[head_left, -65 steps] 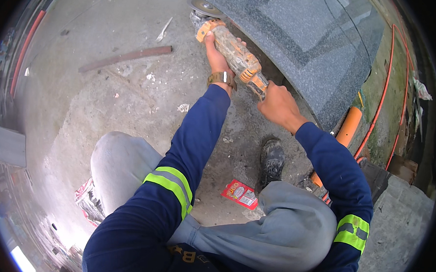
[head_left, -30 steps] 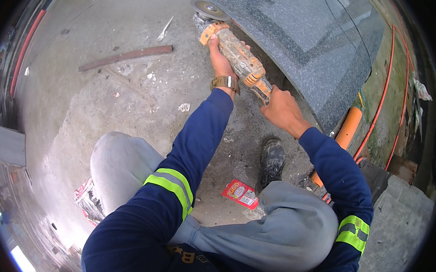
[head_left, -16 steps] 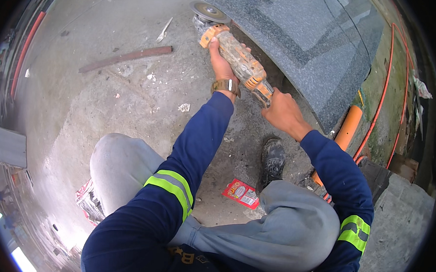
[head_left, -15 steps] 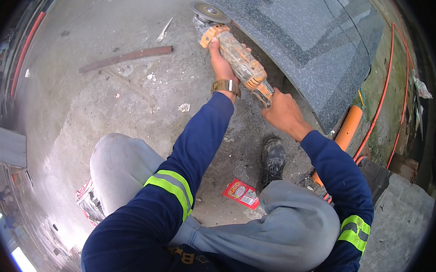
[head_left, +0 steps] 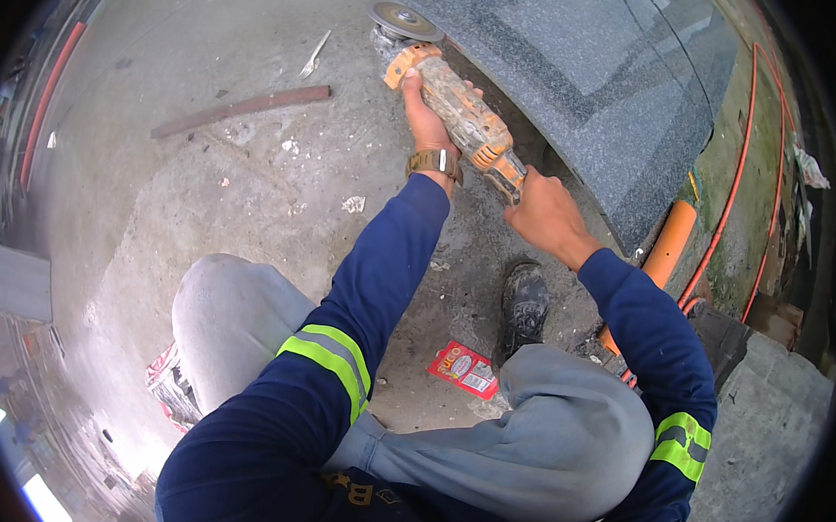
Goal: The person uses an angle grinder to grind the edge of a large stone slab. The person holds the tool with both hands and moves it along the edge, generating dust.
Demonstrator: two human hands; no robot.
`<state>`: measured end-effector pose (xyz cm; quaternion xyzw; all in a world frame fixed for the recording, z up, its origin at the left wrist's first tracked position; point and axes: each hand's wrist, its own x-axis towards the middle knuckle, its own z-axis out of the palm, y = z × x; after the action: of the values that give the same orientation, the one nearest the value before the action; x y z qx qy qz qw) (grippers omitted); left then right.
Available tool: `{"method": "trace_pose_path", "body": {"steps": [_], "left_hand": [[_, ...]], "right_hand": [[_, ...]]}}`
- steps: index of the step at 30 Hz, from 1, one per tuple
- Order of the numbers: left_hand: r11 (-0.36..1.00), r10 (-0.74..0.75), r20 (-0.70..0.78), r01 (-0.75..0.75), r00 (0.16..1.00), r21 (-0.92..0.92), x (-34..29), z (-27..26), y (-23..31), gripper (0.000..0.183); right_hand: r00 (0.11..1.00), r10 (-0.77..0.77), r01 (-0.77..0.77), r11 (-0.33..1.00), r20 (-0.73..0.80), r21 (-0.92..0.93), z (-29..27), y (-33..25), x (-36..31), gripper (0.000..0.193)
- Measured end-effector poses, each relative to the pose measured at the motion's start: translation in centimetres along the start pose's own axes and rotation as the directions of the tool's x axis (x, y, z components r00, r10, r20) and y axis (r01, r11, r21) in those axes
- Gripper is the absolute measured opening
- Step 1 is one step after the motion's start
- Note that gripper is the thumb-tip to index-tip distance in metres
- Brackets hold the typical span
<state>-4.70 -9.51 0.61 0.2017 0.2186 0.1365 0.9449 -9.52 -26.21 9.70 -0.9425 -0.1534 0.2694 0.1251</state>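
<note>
At the far left, a flat grey panel (head_left: 9, 277) sits low near the rim, with a straight red pipe (head_left: 53, 105) slanting above it. A crumpled red-and-white plastic bag (head_left: 173, 387) lies on the rough grey concrete floor (head_left: 261, 191), partly hidden behind the left knee (head_left: 231, 313) in pale grey trousers. Farther out, a narrow reddish-brown strip (head_left: 241, 111) and a white plastic fork (head_left: 315, 55) lie on the floor, apart from each other.

The left hand (head_left: 427, 120), with a brown-banded wristwatch (head_left: 434, 164) at its wrist, grasps the body of a dusty orange-and-grey angle grinder (head_left: 462, 110) from below, thumb by the orange collar and fingers curled around the far side. The grinder points away and leftward; its round grey disc (head_left: 405, 20) is by the near edge of the slab, though contact cannot be told. Below are a red-and-white card packet (head_left: 463, 369) and a dusty black shoe (head_left: 524, 309). The right hand (head_left: 551, 211) is clenched round the grinder's rear grip.

Beyond it spreads a glossy, dark grey speckled stone slab (head_left: 622, 158). Farther right come an orange tube (head_left: 670, 241), a thin red hose (head_left: 747, 136) and a grey concrete block (head_left: 774, 421).
</note>
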Motion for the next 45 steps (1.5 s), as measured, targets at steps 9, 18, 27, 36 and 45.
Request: {"method": "trace_pose_path", "body": {"steps": [9,18,27,36,45], "left_hand": [[1.0,-0.002,-0.002,0.002,1.0,0.004,0.5,0.1,0.2,0.075],[1.0,-0.01,-0.023,0.01,1.0,0.009,1.2,0.3,0.4,0.07],[1.0,-0.015,-0.008,0.015,1.0,0.023,1.2,-0.1,0.4,0.078],[1.0,-0.016,-0.003,0.016,1.0,-0.018,0.4,0.1,0.1,0.073],[1.0,-0.002,0.007,0.002,1.0,0.009,-0.5,0.1,0.1,0.071]], "right_hand": [[0.999,0.02,-0.019,0.999,0.027,-0.037,-0.3,-0.4,0.6,0.049],[0.999,0.026,-0.025,0.999,0.037,-0.032,-0.4,-0.8,1.2,0.047],[0.999,0.029,-0.029,1.0,0.038,-0.012,-0.5,-1.0,1.0,0.048],[0.999,0.035,-0.034,0.999,0.036,-0.029,-0.2,-0.4,0.4,0.049],[1.0,0.001,-0.001,1.0,-0.013,-0.003,0.4,0.2,-0.2,0.057]]}}
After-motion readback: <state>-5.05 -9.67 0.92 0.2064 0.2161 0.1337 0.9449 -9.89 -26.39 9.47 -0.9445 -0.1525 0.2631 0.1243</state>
